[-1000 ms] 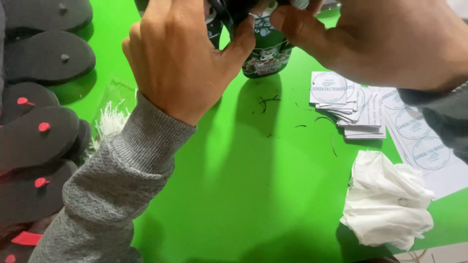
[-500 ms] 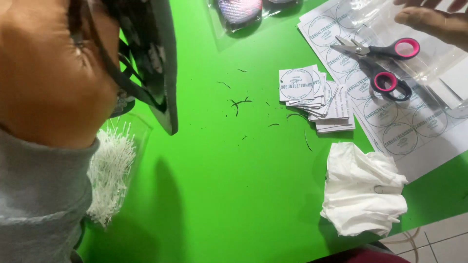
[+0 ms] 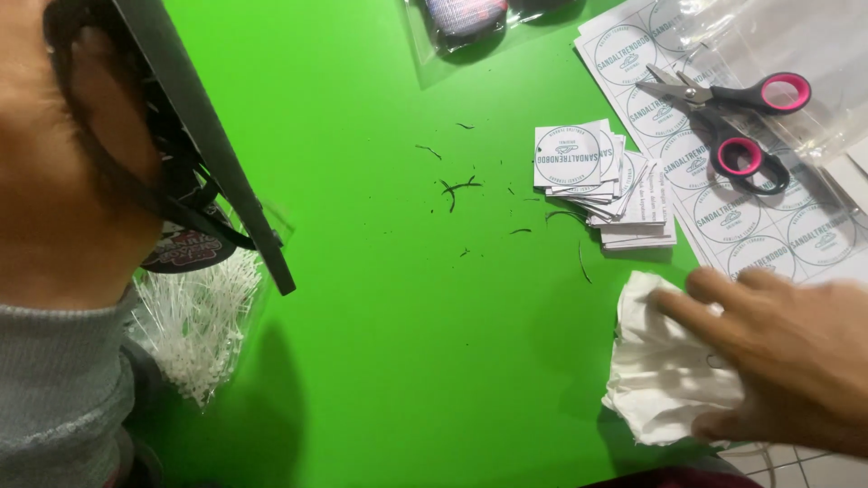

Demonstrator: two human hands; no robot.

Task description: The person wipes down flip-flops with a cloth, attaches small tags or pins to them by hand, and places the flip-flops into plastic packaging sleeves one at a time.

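Holding: left hand [image 3: 68,172] grips a black sandal [image 3: 212,149] close to the camera at the upper left, fingers closed about its straps.
Sandal axis: the dark sole runs edge-on, its long axis slanting from top left down to lower right, the low end just above a clear bag of white plastic ties [image 3: 199,330].
Right hand: right hand [image 3: 787,357] lies at the lower right with fingers spread flat on a crumpled white cloth [image 3: 665,389], pressing rather than gripping.
Small labels: a loose stack of square white tags [image 3: 601,176], each with a round printed mark, sits right of centre on the green table [image 3: 407,361].
Label sheet: an uncut white sheet of round marks [image 3: 723,217] lies further right, touching the stack.
Scissors: black scissors with pink-lined handles [image 3: 732,122] rest on that sheet, blades pointing left.
Packages: clear bags with dark contents [image 3: 466,18] at the top edge.
Scraps: short black thread bits [image 3: 457,188] scattered mid-table.
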